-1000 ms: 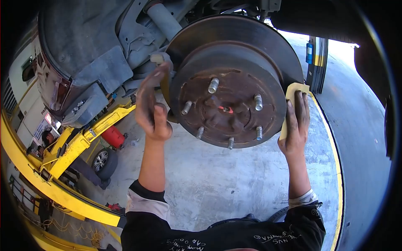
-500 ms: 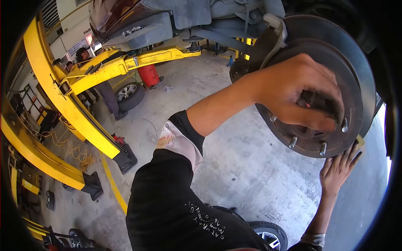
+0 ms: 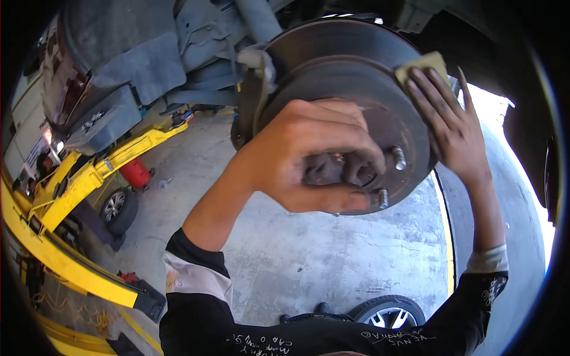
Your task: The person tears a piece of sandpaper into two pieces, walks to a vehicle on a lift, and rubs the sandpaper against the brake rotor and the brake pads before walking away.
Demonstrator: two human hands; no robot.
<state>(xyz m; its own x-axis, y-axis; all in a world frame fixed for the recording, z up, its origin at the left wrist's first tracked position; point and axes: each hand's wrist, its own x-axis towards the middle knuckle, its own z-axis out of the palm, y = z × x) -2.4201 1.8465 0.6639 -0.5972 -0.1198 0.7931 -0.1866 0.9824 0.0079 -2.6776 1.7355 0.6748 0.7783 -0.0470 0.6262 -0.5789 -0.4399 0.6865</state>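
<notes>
In front of me, under a raised vehicle, is a brown-grey brake disc (image 3: 350, 71) with wheel studs (image 3: 399, 158) on its hub face. My left hand (image 3: 320, 157) is at the hub, its fingers and thumb curled round the hub's centre; the fingertips partly cover it. At the disc's upper right edge my right hand (image 3: 448, 121) presses a yellowish pad (image 3: 423, 66) flat against the disc with its fingers. The pad is partly hidden beneath those fingers.
Vehicle underbody parts (image 3: 208, 47) hang at the upper left. A yellow lift arm (image 3: 113, 163) and yellow post (image 3: 71, 270) stand left. On the floor are a loose wheel (image 3: 119, 209), a red container (image 3: 135, 173) and another wheel (image 3: 389, 314) below.
My right hand has moved from the disc's lower edge up to its upper right with the pad. The view has shifted, and the disc now appears further left. My left hand stays at the hub.
</notes>
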